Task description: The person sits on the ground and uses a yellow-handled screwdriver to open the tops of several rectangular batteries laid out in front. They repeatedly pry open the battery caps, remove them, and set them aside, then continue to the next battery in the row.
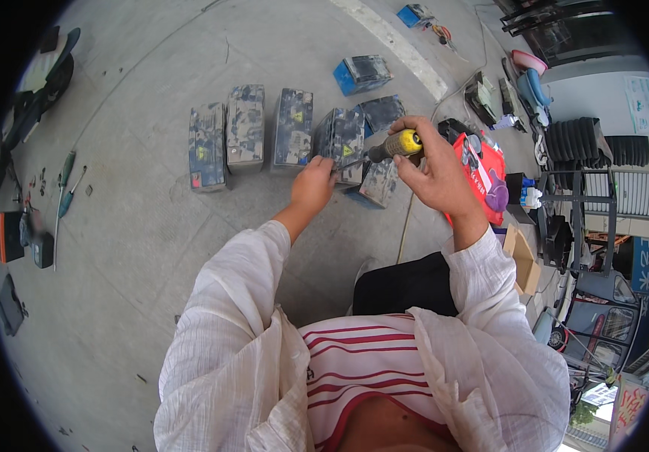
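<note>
My right hand (442, 169) is wrapped round a screwdriver (393, 147) with a yellow and black handle. Its shaft points left, toward the near side of a dusty box-shaped battery (339, 135) with a yellow triangle label. Close to that battery's lower left corner, my left hand (314, 186) has its fingers pinched together; what lies between them is hidden. Left of it stand similar batteries, one (293, 128) close by and two more (245, 124) side by side. Beneath the screwdriver lies a tilted battery (377, 184), and another (382, 113) sits just behind.
A blue-sided battery (362, 74) stands farther back, and another blue one (415, 15) with loose wires beyond. To the right are a red bag (482, 177) with items and a cardboard box (521, 260). Screwdrivers (66, 181) lie on the floor at left.
</note>
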